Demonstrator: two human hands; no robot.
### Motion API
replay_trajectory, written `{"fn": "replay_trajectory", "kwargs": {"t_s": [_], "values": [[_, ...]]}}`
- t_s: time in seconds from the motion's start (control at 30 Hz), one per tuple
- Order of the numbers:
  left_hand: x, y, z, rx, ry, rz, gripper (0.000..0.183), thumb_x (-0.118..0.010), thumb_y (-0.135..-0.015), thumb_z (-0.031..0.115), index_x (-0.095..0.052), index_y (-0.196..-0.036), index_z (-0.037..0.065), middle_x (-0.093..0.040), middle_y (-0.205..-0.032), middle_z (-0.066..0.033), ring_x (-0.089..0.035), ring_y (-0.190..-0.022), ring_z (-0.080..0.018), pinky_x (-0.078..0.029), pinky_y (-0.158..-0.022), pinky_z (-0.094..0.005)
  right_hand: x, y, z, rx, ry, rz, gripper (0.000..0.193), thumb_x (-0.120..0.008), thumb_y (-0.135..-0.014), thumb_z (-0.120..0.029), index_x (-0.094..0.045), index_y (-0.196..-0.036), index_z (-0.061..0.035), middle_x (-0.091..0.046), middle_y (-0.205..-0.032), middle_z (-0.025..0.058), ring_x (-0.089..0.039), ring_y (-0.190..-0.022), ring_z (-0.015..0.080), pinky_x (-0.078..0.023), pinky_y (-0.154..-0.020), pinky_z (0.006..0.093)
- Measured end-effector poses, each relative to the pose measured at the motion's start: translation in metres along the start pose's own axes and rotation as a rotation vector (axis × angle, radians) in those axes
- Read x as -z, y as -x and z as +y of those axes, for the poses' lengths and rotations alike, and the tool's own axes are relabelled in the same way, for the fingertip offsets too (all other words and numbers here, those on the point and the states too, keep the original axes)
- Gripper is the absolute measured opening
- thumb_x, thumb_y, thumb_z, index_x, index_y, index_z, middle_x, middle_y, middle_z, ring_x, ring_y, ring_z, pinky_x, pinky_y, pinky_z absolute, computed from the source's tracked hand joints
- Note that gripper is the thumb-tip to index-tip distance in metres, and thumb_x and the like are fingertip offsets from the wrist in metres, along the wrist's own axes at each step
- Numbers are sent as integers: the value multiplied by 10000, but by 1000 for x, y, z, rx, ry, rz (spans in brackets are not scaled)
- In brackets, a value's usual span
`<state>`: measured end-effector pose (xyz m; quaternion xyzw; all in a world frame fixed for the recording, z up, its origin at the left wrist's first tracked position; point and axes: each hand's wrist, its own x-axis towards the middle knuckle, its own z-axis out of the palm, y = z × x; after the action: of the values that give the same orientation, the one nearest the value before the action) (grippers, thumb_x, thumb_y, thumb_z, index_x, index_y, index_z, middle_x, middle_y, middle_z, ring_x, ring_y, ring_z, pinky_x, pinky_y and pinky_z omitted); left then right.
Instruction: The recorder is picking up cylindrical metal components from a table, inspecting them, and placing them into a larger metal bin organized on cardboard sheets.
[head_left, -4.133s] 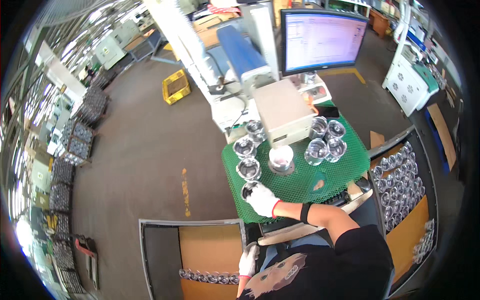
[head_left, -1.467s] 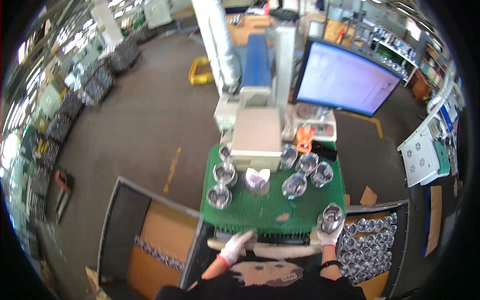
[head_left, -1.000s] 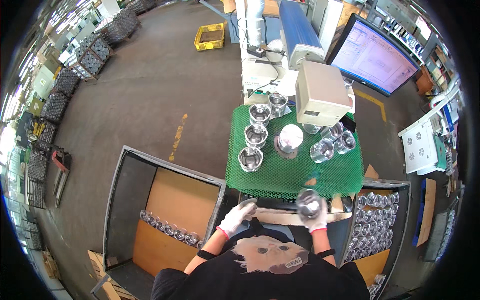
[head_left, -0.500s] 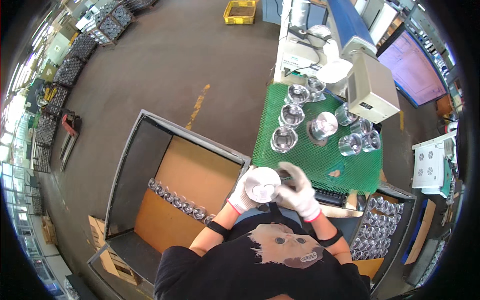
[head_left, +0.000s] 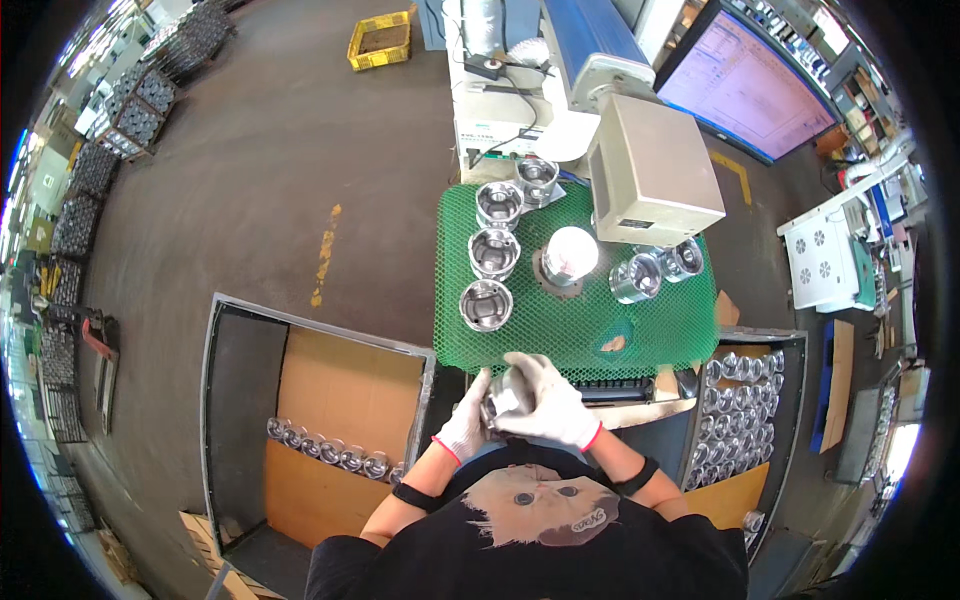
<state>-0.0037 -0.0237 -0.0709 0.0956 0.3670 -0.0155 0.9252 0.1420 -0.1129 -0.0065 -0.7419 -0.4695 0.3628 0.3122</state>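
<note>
I hold a shiny metal piston [head_left: 508, 396] in front of my body, at the near edge of a green mesh mat [head_left: 545, 345]. My left hand [head_left: 465, 420], in a white glove, grips its left side. Across its right side and top curls my right hand [head_left: 555, 405], gloved too. The piston is tilted, its crown partly covered by fingers. On the mat's left, several open-ended pistons [head_left: 485, 305] stand in a line. A single piston [head_left: 570, 255] sits brightly lit on a round base at the middle. More pistons [head_left: 637, 278] are at the right, partly behind a beige machine head.
The beige machine head [head_left: 655, 180] overhangs the mat. At left stands a grey-rimmed bin [head_left: 325, 325] with one row of pistons on cardboard; the right bin [head_left: 790, 400] holds several rows. A keyboard [head_left: 620, 390] lies below the mat's edge. Beyond stands a monitor [head_left: 750, 85].
The piston has gone from crown-up in my left hand to tilted between both hands. My right hand has closed onto it. The view has swung, shifting the bench leftward.
</note>
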Motion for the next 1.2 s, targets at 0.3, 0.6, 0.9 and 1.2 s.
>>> {"fn": "replay_trajectory", "kwargs": {"t_s": [0.3, 0.6, 0.9, 1.2], "values": [[38, -5, 26, -339, -526, 260, 534, -507, -974, 421, -545, -1293, -6, -641, -1183, -188, -641, -1035, -256, -499, -914, -364, 28, 34, 111, -540, -1523, 19, 372, -555, -945, -173, -469, -1299, -101, -596, -1242, 100, -609, -1133, 233, -520, -949, 412], [64, 12, 61, -514, -495, 484, 538, -521, -964, 414, -545, -1270, -28, -650, -1139, -179, -652, -977, -249, -530, -846, -363, 38, 37, 113, -613, -1442, -30, 414, -521, -967, -286, -463, -1343, -123, -589, -1266, 78, -599, -1145, 231, -538, -915, 438], [76, 35, 125, -1055, -315, 915, 475, -541, -971, 384, -594, -1225, -13, -677, -1090, -106, -643, -917, -198, -515, -833, -336, 35, 39, 118, -542, -1478, -88, 450, -523, -958, -280, -444, -1359, -90, -589, -1267, 83, -596, -1154, 219, -535, -921, 402], [-163, -101, 119, -1174, -1962, 373, 629, -809, -606, 344, -592, -1137, 86, -524, -1202, -158, -504, -1091, -349, -466, -881, -456, 43, 76, 145, -828, -1461, 275, 346, -470, -984, -248, -492, -1296, -100, -612, -1212, 94, -632, -1083, 240, -565, -882, 431]]}}
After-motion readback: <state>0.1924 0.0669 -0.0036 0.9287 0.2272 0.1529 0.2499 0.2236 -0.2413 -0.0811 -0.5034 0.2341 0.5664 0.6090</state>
